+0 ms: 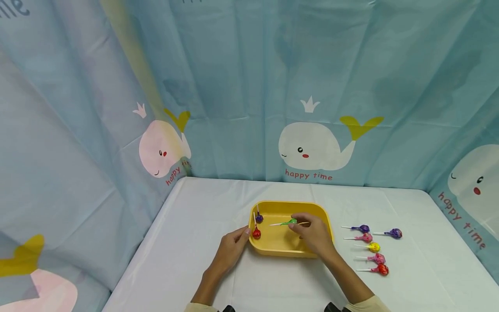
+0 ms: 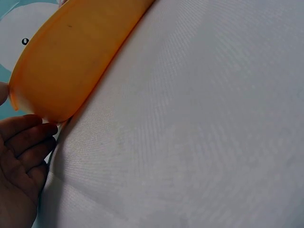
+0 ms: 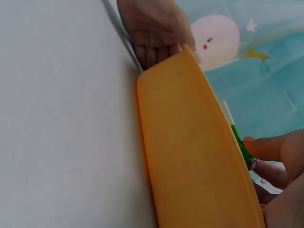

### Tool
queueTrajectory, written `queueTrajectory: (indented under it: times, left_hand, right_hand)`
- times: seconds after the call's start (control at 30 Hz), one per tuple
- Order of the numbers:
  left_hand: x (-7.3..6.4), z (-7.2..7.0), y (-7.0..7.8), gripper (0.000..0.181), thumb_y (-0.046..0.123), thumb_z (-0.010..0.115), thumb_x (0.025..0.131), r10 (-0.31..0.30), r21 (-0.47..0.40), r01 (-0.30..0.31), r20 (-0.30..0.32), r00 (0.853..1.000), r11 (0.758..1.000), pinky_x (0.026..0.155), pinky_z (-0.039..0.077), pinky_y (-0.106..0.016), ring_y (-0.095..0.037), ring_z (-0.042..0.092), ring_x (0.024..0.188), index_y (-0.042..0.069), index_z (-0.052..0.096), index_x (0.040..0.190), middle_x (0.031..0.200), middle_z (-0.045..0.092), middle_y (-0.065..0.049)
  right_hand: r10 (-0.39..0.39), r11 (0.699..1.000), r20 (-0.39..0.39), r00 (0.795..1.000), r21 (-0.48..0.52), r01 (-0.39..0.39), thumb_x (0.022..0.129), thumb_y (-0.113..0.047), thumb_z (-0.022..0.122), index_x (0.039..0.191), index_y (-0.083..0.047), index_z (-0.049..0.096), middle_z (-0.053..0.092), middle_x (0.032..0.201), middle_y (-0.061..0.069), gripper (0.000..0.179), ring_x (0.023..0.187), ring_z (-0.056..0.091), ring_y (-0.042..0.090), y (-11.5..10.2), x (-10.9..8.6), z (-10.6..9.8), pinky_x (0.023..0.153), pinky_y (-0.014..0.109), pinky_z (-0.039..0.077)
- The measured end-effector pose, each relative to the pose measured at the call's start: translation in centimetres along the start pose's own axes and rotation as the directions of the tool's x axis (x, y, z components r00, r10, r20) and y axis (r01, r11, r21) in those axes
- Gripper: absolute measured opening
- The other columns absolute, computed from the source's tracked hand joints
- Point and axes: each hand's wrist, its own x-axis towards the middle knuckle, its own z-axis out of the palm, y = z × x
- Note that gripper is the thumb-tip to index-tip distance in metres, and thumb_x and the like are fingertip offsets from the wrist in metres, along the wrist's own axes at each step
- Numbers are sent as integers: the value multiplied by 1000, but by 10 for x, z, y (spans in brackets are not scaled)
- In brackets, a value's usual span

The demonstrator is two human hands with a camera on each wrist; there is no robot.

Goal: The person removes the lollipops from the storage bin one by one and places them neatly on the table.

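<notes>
My left hand (image 1: 230,248) grips the left end of a yellow plastic tray (image 1: 273,250), thumb at the rim and fingers against the outer wall. In the right hand (image 1: 315,234), a green lollipop (image 1: 291,221) is pinched between thumb and fingers over the tray, its white stick pointing left. A thin pale strip beside those fingers is too small to make out. Inside the tray's left end lie a red lollipop (image 1: 256,234) and a purple lollipop (image 1: 259,218). The right wrist view shows the green lollipop (image 3: 243,148) just above the rim, partly hidden by it.
Right of the tray, several lollipops lie on the white tablecloth (image 1: 187,242), sticks to the left: purple (image 1: 395,233), yellow (image 1: 374,247), pink (image 1: 379,258) and red (image 1: 383,270) among them. A blue whale-print curtain (image 1: 234,86) hangs behind and at the sides.
</notes>
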Motion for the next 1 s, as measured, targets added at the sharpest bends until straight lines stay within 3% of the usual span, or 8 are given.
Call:
queueTrajectory:
  times: [0.37, 0.7, 1.0]
  left_hand:
    - [0, 0, 0, 58, 53, 51, 110, 15, -7, -15, -6, 1000, 1000, 120, 44, -54, -31, 58, 142, 10, 66, 145, 145, 67, -5]
    - [-2, 1, -2, 58, 53, 51, 110, 4, -1, -4, -1, 1000, 1000, 120, 44, -54, -31, 57, 143, 10, 66, 145, 145, 67, -5]
    - [-1, 0, -2, 58, 53, 51, 110, 10, -1, -10, -3, 1000, 1000, 120, 44, -54, -32, 57, 142, 9, 65, 146, 146, 66, -6]
  right_hand:
    - [11, 999, -47, 999, 48, -9, 96, -24, 81, 129, -3, 74, 75, 112, 11, 39, 91, 73, 31, 5, -10, -29, 76, 27, 63]
    - [56, 997, -76, 996, 61, -51, 97, -32, 81, 135, -5, 71, 71, 121, 14, 48, 98, 73, 28, 11, -22, -54, 80, 22, 63]
    - [85, 996, -114, 990, 29, -83, 99, -35, 78, 139, -9, 69, 71, 125, 12, 49, 99, 69, 12, 14, -27, -72, 81, 17, 61]
